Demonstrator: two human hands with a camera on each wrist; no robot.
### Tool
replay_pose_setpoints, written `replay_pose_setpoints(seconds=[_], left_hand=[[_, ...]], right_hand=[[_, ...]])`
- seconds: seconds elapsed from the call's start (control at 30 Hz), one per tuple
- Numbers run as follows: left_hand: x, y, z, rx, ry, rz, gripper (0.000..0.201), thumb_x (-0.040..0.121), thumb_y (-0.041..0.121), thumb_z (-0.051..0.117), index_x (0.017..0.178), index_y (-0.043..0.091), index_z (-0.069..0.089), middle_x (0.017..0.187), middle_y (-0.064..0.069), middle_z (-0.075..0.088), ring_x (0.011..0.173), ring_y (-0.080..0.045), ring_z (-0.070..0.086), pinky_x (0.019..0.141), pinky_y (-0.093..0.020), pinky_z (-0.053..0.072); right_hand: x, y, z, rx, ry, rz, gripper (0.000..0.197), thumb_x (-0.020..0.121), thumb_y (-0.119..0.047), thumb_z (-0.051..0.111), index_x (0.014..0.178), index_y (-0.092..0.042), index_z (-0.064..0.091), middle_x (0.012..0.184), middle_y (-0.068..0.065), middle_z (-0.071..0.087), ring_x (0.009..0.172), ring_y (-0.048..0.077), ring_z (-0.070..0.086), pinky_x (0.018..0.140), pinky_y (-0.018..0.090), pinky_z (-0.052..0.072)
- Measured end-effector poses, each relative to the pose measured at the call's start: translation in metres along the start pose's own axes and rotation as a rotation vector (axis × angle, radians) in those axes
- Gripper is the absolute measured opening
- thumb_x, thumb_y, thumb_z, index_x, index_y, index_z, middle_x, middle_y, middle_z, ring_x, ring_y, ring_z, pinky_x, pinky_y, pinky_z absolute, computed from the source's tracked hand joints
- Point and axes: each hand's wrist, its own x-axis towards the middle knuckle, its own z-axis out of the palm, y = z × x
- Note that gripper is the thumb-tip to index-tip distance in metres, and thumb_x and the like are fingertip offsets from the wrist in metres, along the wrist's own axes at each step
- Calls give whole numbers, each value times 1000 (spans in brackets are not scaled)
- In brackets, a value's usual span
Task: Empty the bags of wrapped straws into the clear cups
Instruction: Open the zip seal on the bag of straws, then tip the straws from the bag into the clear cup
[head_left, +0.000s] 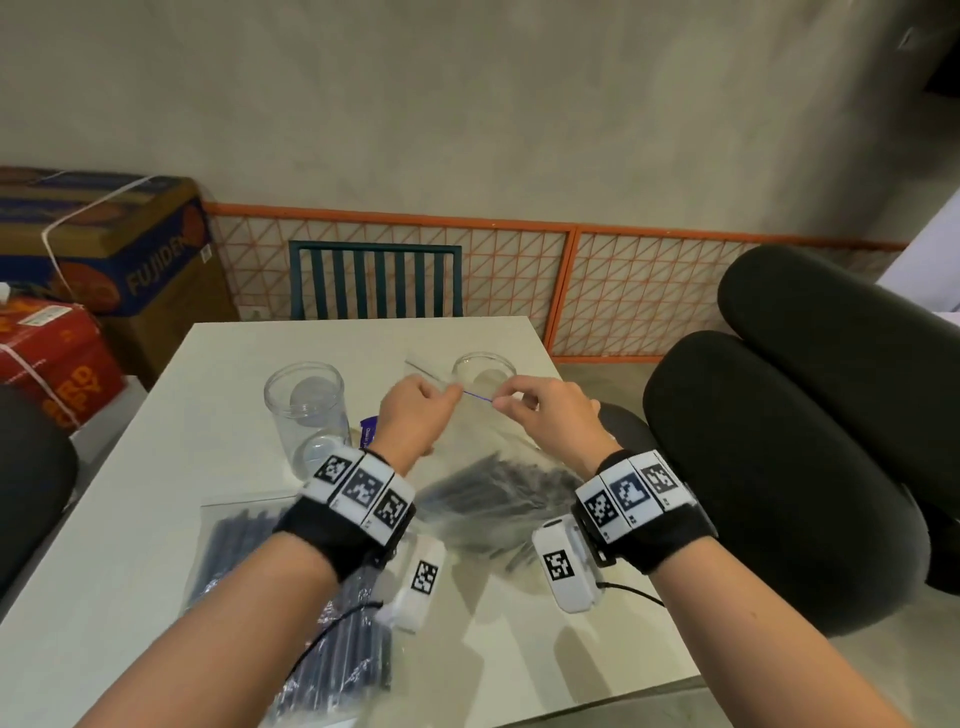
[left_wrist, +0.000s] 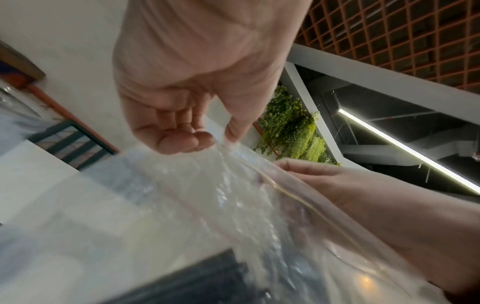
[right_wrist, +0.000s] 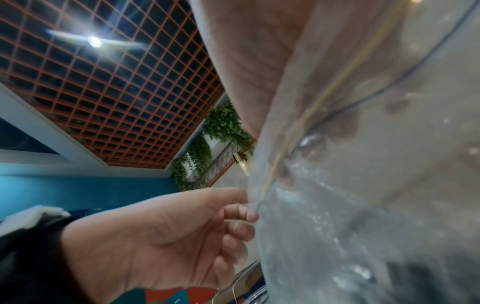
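I hold a clear zip bag of dark wrapped straws (head_left: 498, 488) up over the white table (head_left: 145, 519). My left hand (head_left: 451, 393) pinches its top edge on the left and my right hand (head_left: 505, 403) pinches it on the right, with the blue zip line stretched between them. In the left wrist view the left hand (left_wrist: 217, 139) pinches the bag (left_wrist: 207, 205). In the right wrist view the bag (right_wrist: 363, 185) drapes over my right palm. One tall clear cup (head_left: 306, 410) stands left of my hands, another (head_left: 483, 366) just behind them. A second bag of straws (head_left: 332, 623) lies flat under my left forearm.
A small purple packet (head_left: 370, 431) lies by the left cup. A teal slatted chair (head_left: 374, 280) stands at the table's far edge, before an orange mesh fence (head_left: 623, 291). Cardboard boxes (head_left: 104, 249) are stacked at the left. A black padded chair (head_left: 805, 441) sits close on the right.
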Motion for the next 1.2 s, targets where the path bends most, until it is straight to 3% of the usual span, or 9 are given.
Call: replay_pose_setpoints(seconds=[0.27, 0.4, 0.5, 0.6, 0.77, 0.87, 1.03, 1.13, 1.2], left_hand=[[0, -33, -28, 180, -102, -96, 32, 89, 20, 50, 59, 8, 44, 57, -7, 43, 50, -19, 41, 45, -21, 34], [-10, -36, -40, 355, -203, -107, 40, 85, 30, 61, 118, 15, 44, 115, -10, 43, 88, -23, 54, 54, -28, 50], [-4, -19, -30, 464, -249, 177, 67, 81, 39, 66, 138, 37, 30, 137, -6, 25, 120, -28, 42, 96, -41, 46], [-2, -5, -12, 361, -312, 195, 16, 93, 31, 50, 102, 23, 61, 97, -5, 56, 88, -19, 56, 67, -27, 48], [7, -18, -1, 18, -272, -64, 23, 93, 20, 39, 73, 16, 49, 64, -4, 52, 59, -16, 52, 55, -25, 43], [11, -25, 6, -102, -259, -130, 23, 94, 20, 37, 73, 16, 47, 60, -3, 45, 49, -15, 42, 48, -20, 37], [14, -27, 21, -251, -305, -259, 33, 97, 32, 41, 69, 16, 47, 39, 6, 37, 31, -9, 31, 31, -12, 22], [18, -37, 22, -428, -382, -411, 29, 96, 30, 46, 72, 15, 49, 31, 7, 40, 25, -4, 34, 28, -13, 29], [16, -44, 20, -424, -380, -461, 23, 93, 33, 51, 95, 11, 59, 51, 2, 54, 41, -7, 49, 40, -18, 41]], right_hand=[[16, 24, -2, 76, 75, 204, 30, 93, -25, 48, 65, -33, 54, 56, -12, 45, 71, 21, 45, 76, 40, 37], [18, 19, 1, 50, 24, 146, 29, 93, -25, 49, 66, -34, 54, 57, -11, 46, 67, 19, 46, 73, 37, 39], [14, 4, 1, 30, -48, 19, 19, 93, -28, 53, 75, -30, 58, 57, -13, 45, 70, 17, 46, 73, 37, 41], [5, -8, -7, 27, -93, -45, 10, 91, -33, 56, 85, -30, 63, 66, -14, 47, 74, 12, 47, 79, 38, 43], [-21, 24, -27, -328, -34, 266, 32, 92, -37, 50, 119, -20, 53, 124, 8, 46, 117, 32, 44, 98, 51, 39], [-32, 44, -26, -23, -9, 310, 23, 93, -13, 44, 100, 2, 59, 103, 22, 62, 96, 36, 58, 81, 44, 51], [-33, 55, -10, 1025, -56, 637, 18, 97, -12, 43, 87, -9, 57, 55, 1, 54, 50, 14, 54, 51, 26, 48], [-31, 49, -2, 1404, -69, 834, 25, 99, -6, 33, 104, -5, 58, 48, 5, 51, 40, 18, 52, 43, 29, 51], [-31, 44, 0, 1467, -111, 839, 41, 99, 0, 23, 87, 8, 61, 46, 18, 59, 39, 22, 62, 39, 30, 53]])
